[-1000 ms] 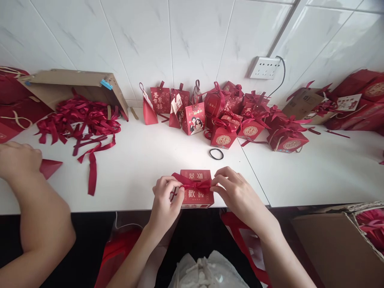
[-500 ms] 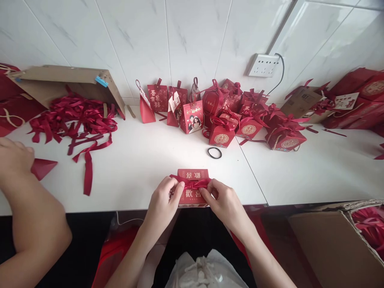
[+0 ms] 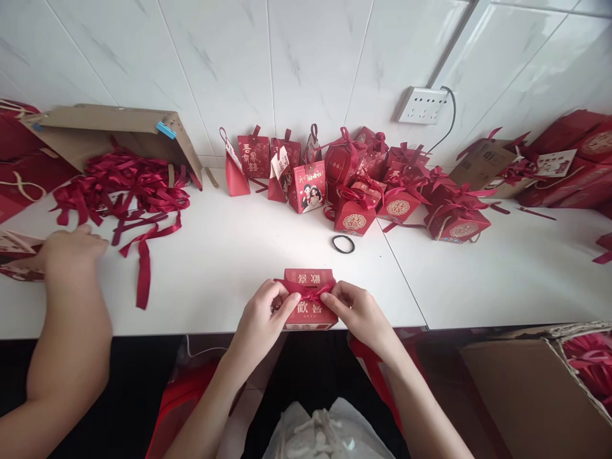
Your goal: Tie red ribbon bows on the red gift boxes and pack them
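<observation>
A red box [image 3: 310, 316] with gold characters lies at the front edge of the white table, between my two hands. Across its top runs a dark red ribbon [image 3: 308, 293], knotted in the middle. My left hand [image 3: 268, 311] pinches the ribbon's left part between thumb and fingers. On the other side, my right hand [image 3: 354, 308] pinches the ribbon's right part close to the knot. Both thumbs rest near the knot, and the curled fingers hide the ribbon's ends.
Finished red boxes [image 3: 356, 213] stand along the wall behind a black ring [image 3: 343, 244]. Loose ribbons [image 3: 129, 185] spill from a cardboard box [image 3: 119, 118] at left. Another person's arm [image 3: 71, 325] reaches in there. An open carton [image 3: 530, 382] stands at lower right.
My right thumb has shifted slightly up toward the knot, with both hands still on the ribbon. The other person's hand has moved right, and a printed box now shows beside it.
</observation>
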`<state>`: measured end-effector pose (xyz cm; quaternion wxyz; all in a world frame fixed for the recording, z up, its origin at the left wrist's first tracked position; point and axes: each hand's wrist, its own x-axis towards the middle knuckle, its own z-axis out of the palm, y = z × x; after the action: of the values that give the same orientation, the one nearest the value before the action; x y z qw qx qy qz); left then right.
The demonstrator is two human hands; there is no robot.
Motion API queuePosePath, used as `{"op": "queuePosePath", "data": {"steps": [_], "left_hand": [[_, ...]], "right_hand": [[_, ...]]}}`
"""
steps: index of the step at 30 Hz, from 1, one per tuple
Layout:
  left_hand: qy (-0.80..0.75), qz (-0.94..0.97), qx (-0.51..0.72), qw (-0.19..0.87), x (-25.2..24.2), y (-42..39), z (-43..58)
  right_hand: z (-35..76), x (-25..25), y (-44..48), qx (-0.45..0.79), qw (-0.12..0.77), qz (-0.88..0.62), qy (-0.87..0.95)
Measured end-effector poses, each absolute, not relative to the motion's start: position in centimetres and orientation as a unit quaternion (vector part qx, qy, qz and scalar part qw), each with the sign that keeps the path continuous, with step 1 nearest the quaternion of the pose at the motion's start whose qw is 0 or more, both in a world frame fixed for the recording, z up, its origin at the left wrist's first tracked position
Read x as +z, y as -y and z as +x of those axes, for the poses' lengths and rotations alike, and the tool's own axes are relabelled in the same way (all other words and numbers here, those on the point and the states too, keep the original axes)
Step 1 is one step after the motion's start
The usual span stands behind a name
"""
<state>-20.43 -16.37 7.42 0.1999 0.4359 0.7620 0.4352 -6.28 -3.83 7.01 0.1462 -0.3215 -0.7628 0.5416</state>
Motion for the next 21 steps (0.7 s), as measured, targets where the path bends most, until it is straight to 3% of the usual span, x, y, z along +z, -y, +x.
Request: {"op": "queuePosePath", "data": {"steps": [6,14,17,21], "left_hand": [[-0.741,0.425,0.438,0.281,7.4,16.7,-21.4],[-0.73,0.437,0.444,0.282,6.6,17.0,-21.6],[-0.746,0.445,0.434,0.237,6.6,16.9,-21.2],[-0.758,0.466,0.423,0.172,7.0,16.5,-20.6]], "right_hand": [[-6.1,6.7,2.1,0.657,0.11,-0.256,0.7],[-5.6,6.4,0.6,0.669,0.099,-0.222,0.702],[-4.9,7.1,-0.5,0.622,0.112,-0.23,0.74],[-7.0,9.8,-0.9,0.443,0.212,-0.26,0.831]]}}
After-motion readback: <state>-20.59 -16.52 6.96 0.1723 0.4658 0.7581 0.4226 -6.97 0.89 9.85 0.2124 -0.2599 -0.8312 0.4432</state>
